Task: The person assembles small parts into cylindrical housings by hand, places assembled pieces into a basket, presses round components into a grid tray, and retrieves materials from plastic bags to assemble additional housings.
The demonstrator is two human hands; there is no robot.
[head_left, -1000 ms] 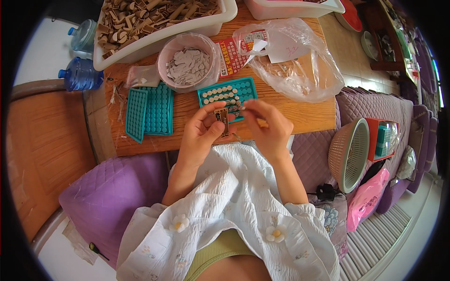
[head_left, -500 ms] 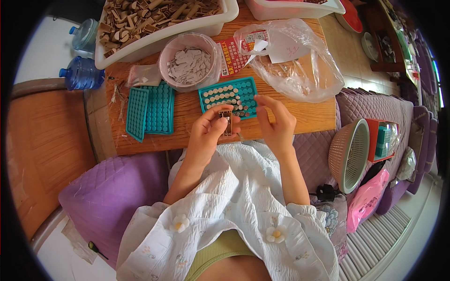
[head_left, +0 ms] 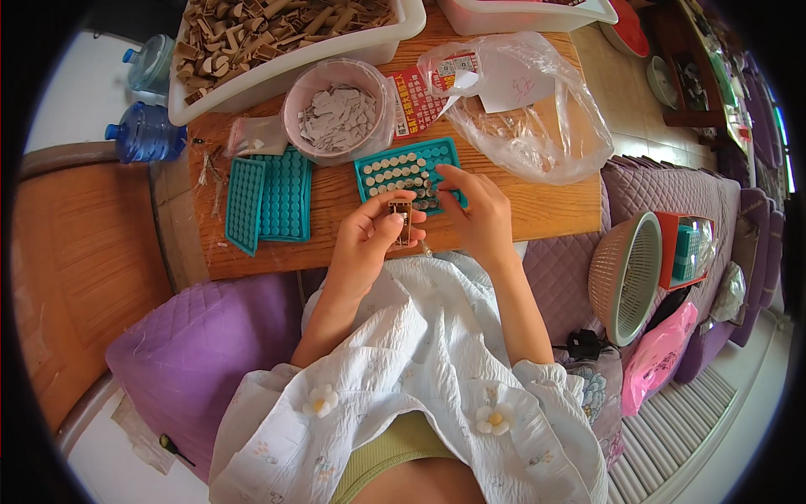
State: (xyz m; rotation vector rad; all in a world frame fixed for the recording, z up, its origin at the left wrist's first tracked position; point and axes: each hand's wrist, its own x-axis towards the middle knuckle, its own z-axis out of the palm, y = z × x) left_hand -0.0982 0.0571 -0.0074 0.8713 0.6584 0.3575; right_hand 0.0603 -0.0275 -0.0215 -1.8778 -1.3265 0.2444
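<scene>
My left hand (head_left: 366,233) is closed around a small brown rectangular case (head_left: 400,228), held upright near the table's front edge. Its open face shows something shiny inside, too small to make out, and my thumb lies across it. Just to the right, my right hand (head_left: 484,217) reaches over the right side of a teal tray (head_left: 369,152). Thumb and forefinger are apart there, with nothing visible between them. Rows of small round discs (head_left: 393,175) fill much of that tray: pale ones at the left, shinier or darker ones toward my fingers.
Two more teal trays (head_left: 245,204) overlap at the left. Behind stand a round tub (head_left: 295,134) of pale flat pieces and a white bin (head_left: 332,52) of brown parts. A clear plastic bag (head_left: 564,155) covers the table's right side. A basket (head_left: 625,277) rests on the sofa.
My right hand has moved left, bringing its fingers from the tray's right edge to over the discs. The left hand keeps its grip on the brown case, almost still.
</scene>
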